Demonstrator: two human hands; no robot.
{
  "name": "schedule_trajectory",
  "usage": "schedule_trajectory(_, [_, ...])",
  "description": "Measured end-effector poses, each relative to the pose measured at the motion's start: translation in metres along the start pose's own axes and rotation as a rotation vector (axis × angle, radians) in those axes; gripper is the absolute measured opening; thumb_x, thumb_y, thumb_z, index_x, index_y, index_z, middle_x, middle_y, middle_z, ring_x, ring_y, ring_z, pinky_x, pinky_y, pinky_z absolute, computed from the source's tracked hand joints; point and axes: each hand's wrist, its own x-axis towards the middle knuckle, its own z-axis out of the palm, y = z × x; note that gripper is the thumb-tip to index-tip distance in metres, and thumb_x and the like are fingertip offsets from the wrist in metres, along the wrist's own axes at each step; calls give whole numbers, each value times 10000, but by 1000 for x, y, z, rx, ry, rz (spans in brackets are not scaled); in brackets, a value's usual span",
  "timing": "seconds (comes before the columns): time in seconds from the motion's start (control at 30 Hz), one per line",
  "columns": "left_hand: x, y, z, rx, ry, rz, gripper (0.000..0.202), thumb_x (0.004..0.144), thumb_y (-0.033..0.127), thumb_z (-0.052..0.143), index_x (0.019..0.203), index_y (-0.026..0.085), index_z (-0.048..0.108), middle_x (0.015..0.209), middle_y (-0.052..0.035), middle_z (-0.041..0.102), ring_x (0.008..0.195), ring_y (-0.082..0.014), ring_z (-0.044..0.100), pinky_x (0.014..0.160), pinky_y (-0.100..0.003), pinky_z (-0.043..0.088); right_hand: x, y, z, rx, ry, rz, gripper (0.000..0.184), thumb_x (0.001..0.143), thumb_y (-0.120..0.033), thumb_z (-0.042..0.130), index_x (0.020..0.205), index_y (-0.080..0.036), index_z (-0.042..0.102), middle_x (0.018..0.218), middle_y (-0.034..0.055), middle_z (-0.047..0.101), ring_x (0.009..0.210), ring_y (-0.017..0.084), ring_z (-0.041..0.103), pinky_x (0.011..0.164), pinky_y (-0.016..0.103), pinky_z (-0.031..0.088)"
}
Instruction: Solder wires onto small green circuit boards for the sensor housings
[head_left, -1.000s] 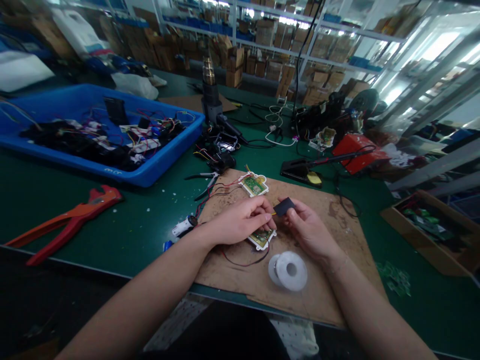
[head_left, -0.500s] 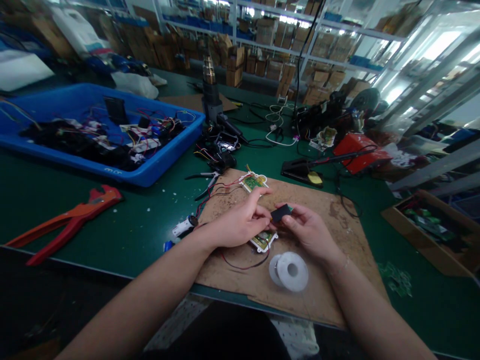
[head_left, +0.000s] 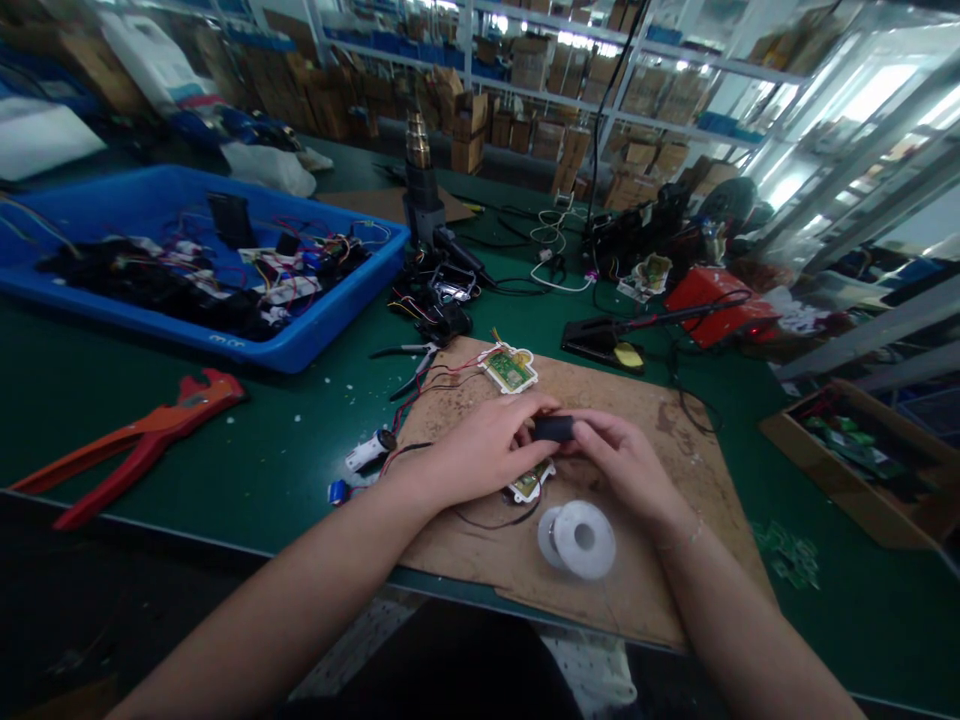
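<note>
Over a brown board (head_left: pixel 660 560) on the green bench, both my hands pinch one small black flat part (head_left: pixel 553 428). My left hand (head_left: pixel 480 450) grips its left end with curled fingers, and my right hand (head_left: pixel 626 465) grips its right end. Just below the hands lies a white-framed green circuit board (head_left: pixel 531 483) with thin red and black wires trailing left. A second white-framed green circuit board (head_left: pixel 509 368) lies farther back on the brown board. A white solder spool (head_left: pixel 577 540) sits close in front of my right hand.
A blue bin (head_left: pixel 150 205) of wired parts stands at the left. Red-handled cutters (head_left: pixel 131 445) lie near the front edge. Pliers (head_left: pixel 409 358), a soldering iron on its stand (head_left: pixel 604 345), a red box (head_left: pixel 712 300), a heat gun (head_left: pixel 420 185) and a cardboard box (head_left: pixel 862 460) ring the board.
The black part, held up flat by my right hand before, has tipped edge-on and lower. My left hand has closed in on it, and both hands now meet over the circuit board.
</note>
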Motion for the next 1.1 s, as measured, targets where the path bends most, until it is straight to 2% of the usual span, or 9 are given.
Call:
schedule_trajectory(0.2, [-2, 7, 5, 219, 1, 87, 353, 995, 318, 661, 1318, 179, 636, 1270, -119, 716, 1171, -317, 652, 1031, -483, 484, -2, -7, 2, -237, 189, -72, 478, 953, -538, 634, 622, -197, 590, 600, -20, 484, 602, 114, 429, 580, 272, 331])
schedule_trajectory(0.27, [-3, 14, 6, 343, 7, 103, 354, 1014, 385, 632, 1289, 164, 652, 1235, -139, 723, 1169, -349, 644, 1025, -522, 462, -3, -9, 4, -252, 193, -83, 502, 968, -541, 606, 606, -198, 548, 600, -24, 457, 607, 115, 420, 594, 281, 316])
schedule_trajectory(0.37, [-4, 23, 6, 558, 15, 117, 282, 1022, 403, 612, 1194, 190, 684, 1079, -101, 753, 1063, -329, 679, 944, -497, 476, -4, -9, 6, -221, 182, -78, 520, 971, -574, 580, 615, -198, 531, 613, -29, 443, 618, 114, 418, 603, 281, 316])
schedule_trajectory(0.53, [-6, 14, 1, 587, 31, 63, 231, 932, 384, 748, 1092, 222, 711, 1034, -66, 772, 1054, -328, 700, 944, -503, 488, 0, -3, 5, -103, 244, -23, 594, 931, -681, 567, 589, -211, 441, 581, -51, 338, 567, 99, 317, 547, 278, 259])
schedule_trajectory(0.67, [-8, 3, -2, 542, 51, 40, 332, 892, 426, 792, 1135, 213, 720, 1154, -87, 772, 1132, -325, 689, 996, -491, 515, 4, 1, 5, -15, 247, 28, 602, 900, -727, 576, 602, -209, 495, 550, -56, 368, 526, 93, 314, 510, 273, 248])
schedule_trajectory(0.8, [-10, 13, 3, 485, 101, 76, 471, 905, 463, 772, 1287, 205, 674, 1418, -99, 670, 1328, -302, 592, 1143, -464, 457, 3, 1, 8, 53, 226, 46, 595, 879, -733, 605, 618, -202, 539, 553, -47, 431, 519, 89, 354, 501, 257, 276])
schedule_trajectory(0.87, [-9, 22, 9, 464, 128, 90, 367, 966, 408, 699, 1262, 192, 695, 1319, -101, 719, 1249, -295, 636, 1101, -462, 483, 1, -1, 9, 81, 204, 44, 589, 859, -731, 636, 619, -199, 557, 555, -41, 456, 521, 89, 381, 500, 248, 298])
schedule_trajectory(0.97, [-7, 31, 11, 443, 166, 88, 188, 1007, 283, 609, 1033, 186, 768, 1045, -88, 785, 1043, -291, 706, 976, -454, 530, 0, -4, 11, 128, 172, 29, 598, 854, -758, 617, 648, -198, 589, 580, -29, 497, 524, 91, 418, 494, 240, 329])
schedule_trajectory(1.1, [-9, 38, -9, 386, 290, 41, 235, 1050, 289, 544, 1023, 192, 756, 1003, -68, 790, 931, -224, 731, 858, -351, 558, 2, -2, 5, 197, 193, -2, 605, 908, -778, 501, 812, -204, 666, 688, -4, 567, 564, 101, 484, 488, 234, 348])
